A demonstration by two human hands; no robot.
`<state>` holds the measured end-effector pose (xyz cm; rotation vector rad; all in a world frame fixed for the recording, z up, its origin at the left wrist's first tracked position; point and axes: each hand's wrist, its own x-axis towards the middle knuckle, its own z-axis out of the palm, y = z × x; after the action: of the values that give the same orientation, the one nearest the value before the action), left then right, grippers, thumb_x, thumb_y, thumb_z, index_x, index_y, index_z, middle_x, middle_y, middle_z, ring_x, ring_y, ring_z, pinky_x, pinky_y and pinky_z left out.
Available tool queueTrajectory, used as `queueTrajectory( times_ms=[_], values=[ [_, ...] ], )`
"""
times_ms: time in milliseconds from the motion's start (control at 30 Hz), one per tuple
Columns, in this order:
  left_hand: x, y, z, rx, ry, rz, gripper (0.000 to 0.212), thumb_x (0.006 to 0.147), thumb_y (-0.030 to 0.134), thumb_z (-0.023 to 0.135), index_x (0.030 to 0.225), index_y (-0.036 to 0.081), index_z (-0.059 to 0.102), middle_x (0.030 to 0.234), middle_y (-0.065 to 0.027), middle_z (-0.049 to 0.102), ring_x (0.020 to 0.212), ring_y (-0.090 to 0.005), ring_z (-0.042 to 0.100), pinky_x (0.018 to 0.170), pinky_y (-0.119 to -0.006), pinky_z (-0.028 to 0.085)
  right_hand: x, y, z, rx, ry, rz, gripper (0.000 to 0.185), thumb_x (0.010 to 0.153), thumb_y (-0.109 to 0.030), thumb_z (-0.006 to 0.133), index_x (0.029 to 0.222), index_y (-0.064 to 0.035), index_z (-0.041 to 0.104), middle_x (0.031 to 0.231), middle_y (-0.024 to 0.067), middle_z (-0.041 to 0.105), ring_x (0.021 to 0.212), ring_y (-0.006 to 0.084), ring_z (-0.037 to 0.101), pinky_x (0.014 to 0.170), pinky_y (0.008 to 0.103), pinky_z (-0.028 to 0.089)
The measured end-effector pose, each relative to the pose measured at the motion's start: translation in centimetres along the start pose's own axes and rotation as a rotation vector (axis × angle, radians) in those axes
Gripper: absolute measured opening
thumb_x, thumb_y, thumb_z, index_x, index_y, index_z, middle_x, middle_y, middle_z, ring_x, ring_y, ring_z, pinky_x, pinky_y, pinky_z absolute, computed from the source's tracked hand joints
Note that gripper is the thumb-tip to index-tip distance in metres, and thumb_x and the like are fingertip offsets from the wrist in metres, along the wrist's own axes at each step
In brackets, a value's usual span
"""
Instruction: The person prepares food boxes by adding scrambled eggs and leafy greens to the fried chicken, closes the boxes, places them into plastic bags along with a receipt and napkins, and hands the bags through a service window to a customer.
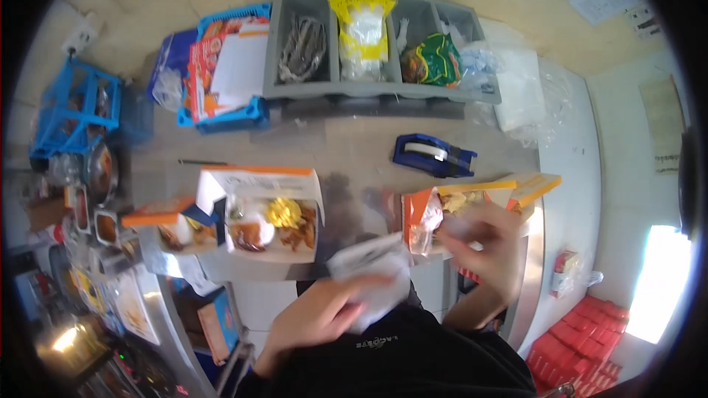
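Observation:
My left hand grips a white paper packet bearing print, close to my body at the counter's edge. My right hand is blurred over an open orange and white food box; a small clear item seems to be at its fingertips, too blurred to name. Inside that box a wrapped item stands at the left beside food. Left of centre, an open carton holds yellow food, browned pieces and a sauced portion. Another open food box sits farther left.
A blue tape dispenser lies behind the right box. A grey divided bin with bagged items stands at the back, beside a blue basket of printed papers. Plastic bags lie at back right, sauce containers at left.

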<state>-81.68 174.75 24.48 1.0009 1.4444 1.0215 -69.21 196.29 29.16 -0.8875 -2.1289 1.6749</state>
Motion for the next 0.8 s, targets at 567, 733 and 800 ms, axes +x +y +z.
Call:
queueTrajectory(
  times_ms=[567, 733, 800],
  values=[
    [7.3, -17.4, 7.9, 0.596, 0.773, -0.194, 0.060, 0.074, 0.017, 0.069, 0.129, 0.021, 0.049, 0.123, -0.0130, 0.044, 0.093, -0.0312, 0.050, 0.084, -0.041, 0.043, -2.9, 25.2, 11.9, 0.062, 0.051, -0.437, 0.037, 0.067, 0.013, 0.063, 0.053, -0.0063, 0.035, 0.074, 0.0084, 0.049, 0.061, 0.0172, 0.056, 0.051, 0.0283, 0.042],
    [7.2, -17.3, 7.8, 0.587, 0.768, -0.183, 0.061, 0.074, 0.017, 0.069, 0.131, 0.020, 0.048, 0.125, -0.0130, 0.044, 0.092, -0.0295, 0.050, 0.084, -0.041, 0.043, -2.6, 24.0, 12.4, -0.177, 0.098, -0.369, 0.033, 0.062, 0.012, 0.065, 0.054, -0.0064, 0.038, 0.067, 0.0068, 0.049, 0.062, 0.0189, 0.056, 0.052, 0.0291, 0.044],
    [7.0, -17.4, 7.7, 0.527, 0.765, -0.196, 0.061, 0.074, 0.016, 0.068, 0.131, 0.020, 0.047, 0.126, -0.0132, 0.043, 0.094, -0.0293, 0.050, 0.085, -0.041, 0.042, -3.3, 23.4, 12.4, -0.269, 0.073, -0.346, 0.033, 0.063, 0.010, 0.065, 0.054, -0.0068, 0.038, 0.064, 0.0074, 0.048, 0.062, 0.0195, 0.057, 0.052, 0.0295, 0.044]
  ],
)
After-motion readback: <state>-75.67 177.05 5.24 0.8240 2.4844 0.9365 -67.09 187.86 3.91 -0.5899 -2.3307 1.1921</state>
